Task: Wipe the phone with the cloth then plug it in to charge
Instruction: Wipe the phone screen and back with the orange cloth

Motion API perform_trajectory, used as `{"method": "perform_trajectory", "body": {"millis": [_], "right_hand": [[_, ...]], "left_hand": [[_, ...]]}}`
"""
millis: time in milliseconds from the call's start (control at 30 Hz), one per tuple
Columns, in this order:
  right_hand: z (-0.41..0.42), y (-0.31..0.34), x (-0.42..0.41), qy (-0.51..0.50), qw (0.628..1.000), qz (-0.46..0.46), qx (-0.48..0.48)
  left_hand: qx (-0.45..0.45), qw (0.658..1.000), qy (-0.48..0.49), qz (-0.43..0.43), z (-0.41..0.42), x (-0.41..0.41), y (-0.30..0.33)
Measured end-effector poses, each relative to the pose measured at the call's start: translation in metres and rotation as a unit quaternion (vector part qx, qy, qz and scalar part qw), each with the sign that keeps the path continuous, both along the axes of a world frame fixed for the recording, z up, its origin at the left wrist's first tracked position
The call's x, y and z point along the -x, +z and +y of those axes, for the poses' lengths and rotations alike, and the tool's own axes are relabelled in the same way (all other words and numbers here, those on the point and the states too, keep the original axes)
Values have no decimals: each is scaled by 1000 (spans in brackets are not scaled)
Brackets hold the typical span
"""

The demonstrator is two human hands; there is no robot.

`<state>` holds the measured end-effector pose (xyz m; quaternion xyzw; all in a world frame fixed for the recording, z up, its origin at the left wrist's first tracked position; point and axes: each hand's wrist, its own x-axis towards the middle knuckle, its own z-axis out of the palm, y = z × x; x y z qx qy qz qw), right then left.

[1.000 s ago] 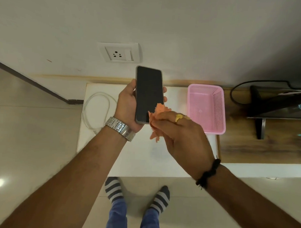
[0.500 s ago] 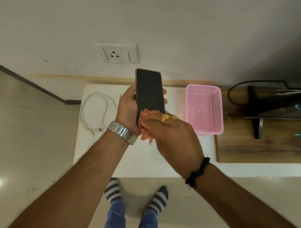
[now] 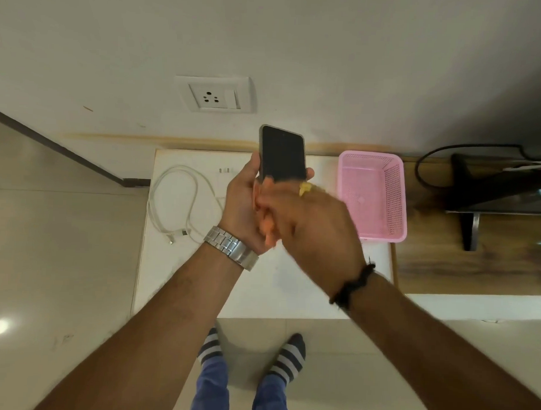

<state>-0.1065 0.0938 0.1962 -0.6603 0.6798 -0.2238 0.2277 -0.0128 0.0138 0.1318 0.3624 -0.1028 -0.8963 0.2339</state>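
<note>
My left hand [image 3: 241, 210] grips a black phone [image 3: 281, 153] upright over the white table [image 3: 291, 285], dark screen toward me. My right hand [image 3: 311, 218], blurred with motion, holds an orange cloth [image 3: 267, 226] bunched against the lower half of the screen, covering that part. A white charging cable [image 3: 174, 198] lies coiled on the table's left side, its plugs near the front of the coil. A white wall socket [image 3: 215, 94] sits on the wall above the table.
A pink mesh basket [image 3: 395, 197] stands on the table's right end. Further right is a wooden surface [image 3: 475, 270] with a dark monitor stand [image 3: 475, 187] and black cord. My socked feet [image 3: 251, 354] stand on the tiled floor below.
My right hand has carried the cloth from the phone's lower right corner leftward and up across the lower screen. The left hand tilted the phone slightly.
</note>
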Motion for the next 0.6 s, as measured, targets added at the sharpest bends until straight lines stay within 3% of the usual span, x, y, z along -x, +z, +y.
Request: {"method": "perform_trajectory", "body": {"millis": [133, 233, 300, 467, 600], "right_hand": [[-39, 11, 10, -70, 996, 38, 47], [-5, -2, -4, -15, 1000, 26, -3], [16, 2, -10, 41, 997, -30, -60], [-38, 15, 8, -63, 996, 31, 58], [-19, 15, -4, -41, 999, 2, 11]], "left_hand": [[3, 1000, -1, 29, 3, 2, -4], [-18, 1000, 1, 23, -7, -5, -1], [-31, 999, 2, 12, -8, -8, -1], [3, 999, -28, 15, 10, -7, -5], [13, 1000, -14, 6, -1, -12, 0]]}}
